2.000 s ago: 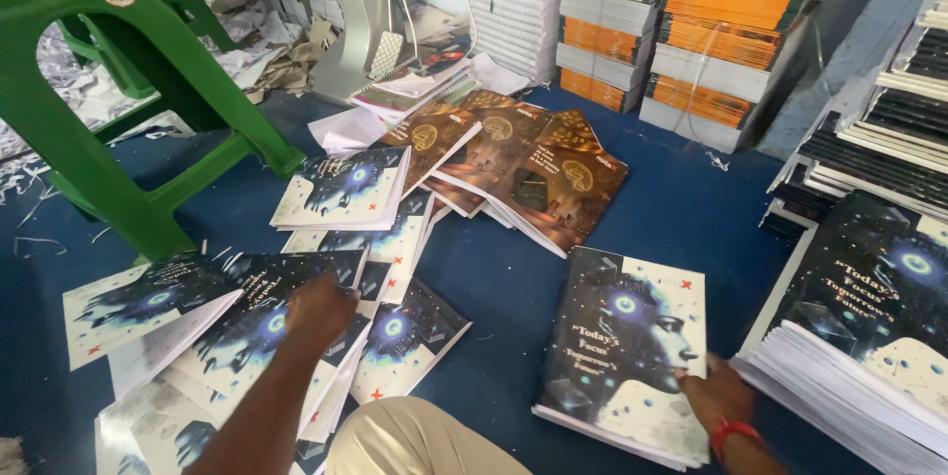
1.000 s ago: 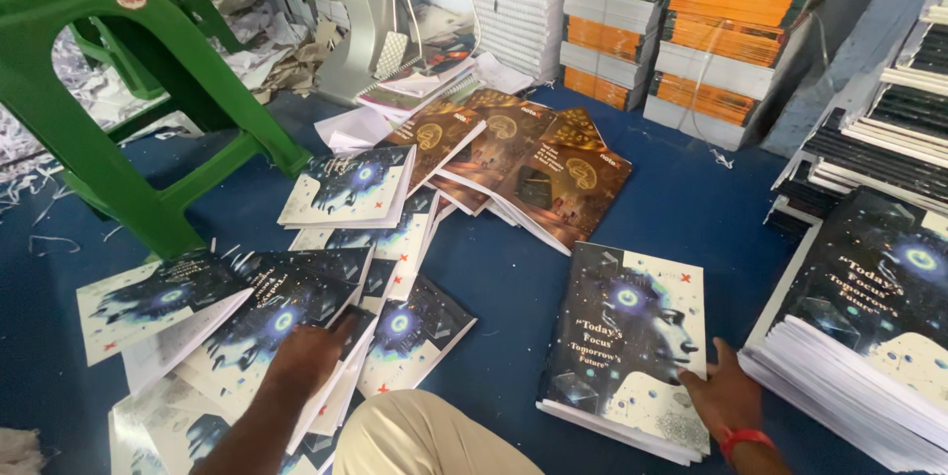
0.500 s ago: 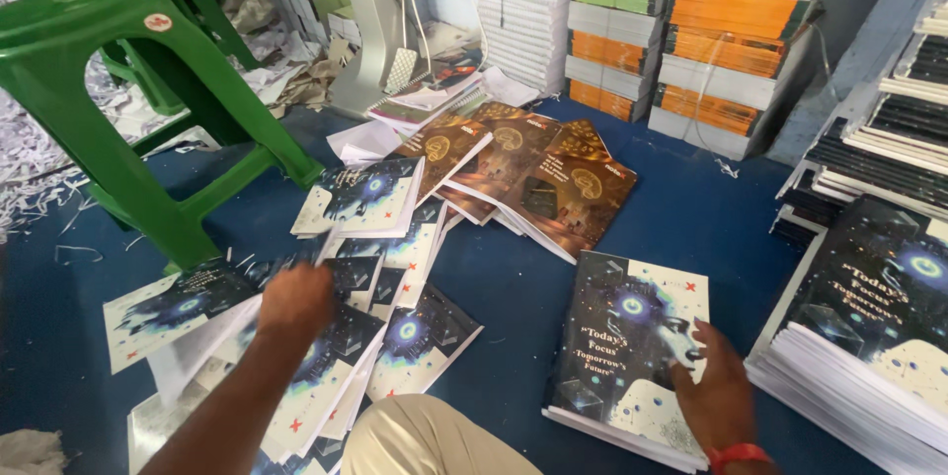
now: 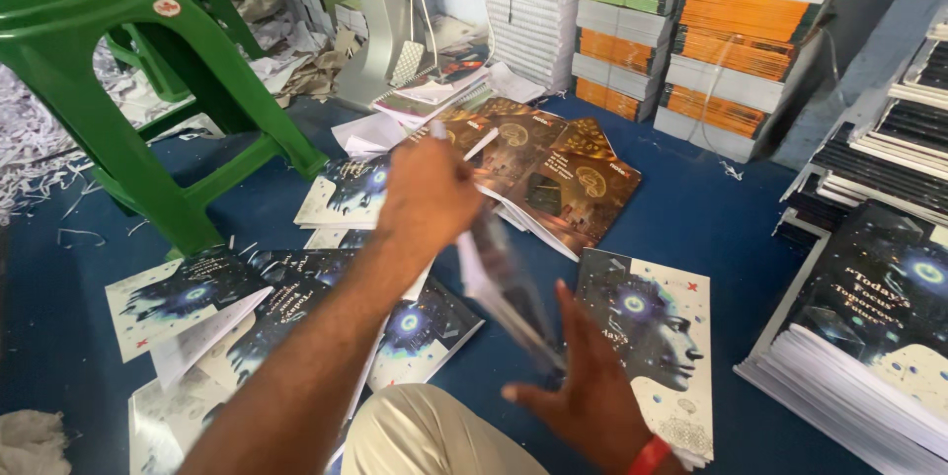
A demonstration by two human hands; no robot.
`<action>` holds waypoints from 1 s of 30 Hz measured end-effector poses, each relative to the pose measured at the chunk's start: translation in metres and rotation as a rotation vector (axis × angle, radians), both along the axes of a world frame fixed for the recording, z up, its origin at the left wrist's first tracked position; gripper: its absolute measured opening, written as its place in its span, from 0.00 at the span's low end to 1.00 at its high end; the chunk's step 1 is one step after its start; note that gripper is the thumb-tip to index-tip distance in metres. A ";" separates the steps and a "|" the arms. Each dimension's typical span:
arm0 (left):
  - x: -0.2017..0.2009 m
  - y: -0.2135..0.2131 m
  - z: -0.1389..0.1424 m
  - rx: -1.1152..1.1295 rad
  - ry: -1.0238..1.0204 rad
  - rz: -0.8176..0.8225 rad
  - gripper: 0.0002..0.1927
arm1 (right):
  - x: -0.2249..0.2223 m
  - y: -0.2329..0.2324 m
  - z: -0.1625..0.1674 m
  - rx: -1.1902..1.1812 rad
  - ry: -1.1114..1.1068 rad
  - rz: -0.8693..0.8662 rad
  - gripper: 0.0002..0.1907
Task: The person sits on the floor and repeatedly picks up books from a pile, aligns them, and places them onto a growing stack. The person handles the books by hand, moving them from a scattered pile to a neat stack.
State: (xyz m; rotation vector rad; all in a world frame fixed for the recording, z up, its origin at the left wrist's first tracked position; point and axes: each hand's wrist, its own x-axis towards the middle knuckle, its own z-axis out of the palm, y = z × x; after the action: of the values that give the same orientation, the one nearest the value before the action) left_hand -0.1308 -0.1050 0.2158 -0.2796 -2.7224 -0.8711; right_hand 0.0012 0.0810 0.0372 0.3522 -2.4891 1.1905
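**Booklets in hand above a blue floor**

Head view. Left hand (image 4: 427,194): raised over the floor, fingers clamped on the upper edge of a thin dark-covered paper booklet (image 4: 499,282), which hangs tilted and motion-blurred between the two hands. Right hand (image 4: 583,386): lower, red band at the wrist, fingers spread apart, palm against the lower end of that booklet; whether it grips cannot be told.

Just beside the right hand, a neat stack of dark booklets with a face on a starry cover (image 4: 652,337) lies on the blue floor (image 4: 691,208). Under the left arm, loose copies of the same cover (image 4: 197,297) are scattered, some open. Farther back, fanned brown-covered booklets (image 4: 563,179). Left rear, a green plastic stool (image 4: 118,70) with shredded white paper beside it. Rear wall, tall stacks of orange, green and grey paper bundles (image 4: 731,40). At the right edge, a thick pile of dark-covered booklets (image 4: 879,337).
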 end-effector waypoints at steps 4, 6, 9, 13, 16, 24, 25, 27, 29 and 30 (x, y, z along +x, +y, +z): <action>0.011 0.039 0.014 0.125 0.041 -0.127 0.09 | -0.005 0.004 0.005 0.024 0.095 -0.289 0.30; 0.013 0.049 0.020 0.288 0.039 -0.206 0.11 | -0.011 0.028 0.006 -0.089 -0.065 -0.431 0.21; 0.009 0.047 0.021 0.583 -0.143 -0.296 0.17 | -0.010 0.074 -0.001 -0.198 0.114 -0.485 0.24; -0.006 0.022 -0.002 0.438 -0.167 -0.229 0.15 | -0.023 0.133 -0.036 -0.530 0.013 -0.413 0.26; -0.020 -0.002 -0.040 0.308 -0.260 -0.116 0.14 | -0.032 0.158 -0.087 -0.540 -0.240 -0.510 0.27; -0.054 -0.096 -0.168 -0.100 -0.275 0.094 0.10 | -0.037 0.175 -0.147 0.139 -0.576 -0.663 0.25; -0.056 -0.106 -0.183 -0.163 -0.234 0.095 0.11 | -0.037 0.175 -0.148 0.166 -0.573 -0.662 0.25; -0.056 -0.126 -0.208 -0.243 -0.217 0.127 0.12 | -0.037 0.174 -0.147 0.195 -0.566 -0.661 0.24; -0.050 -0.141 -0.227 -0.272 -0.276 0.180 0.15 | -0.038 0.175 -0.148 0.237 -0.559 -0.672 0.25; -0.048 -0.146 -0.233 -0.259 -0.380 0.256 0.17 | -0.039 0.176 -0.150 0.266 -0.550 -0.681 0.26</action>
State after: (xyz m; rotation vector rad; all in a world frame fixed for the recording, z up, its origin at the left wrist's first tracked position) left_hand -0.1787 -0.2508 -0.0174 0.2063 -3.1299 -0.5451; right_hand -0.0374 0.2569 -0.1125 -0.8115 -2.8407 0.7287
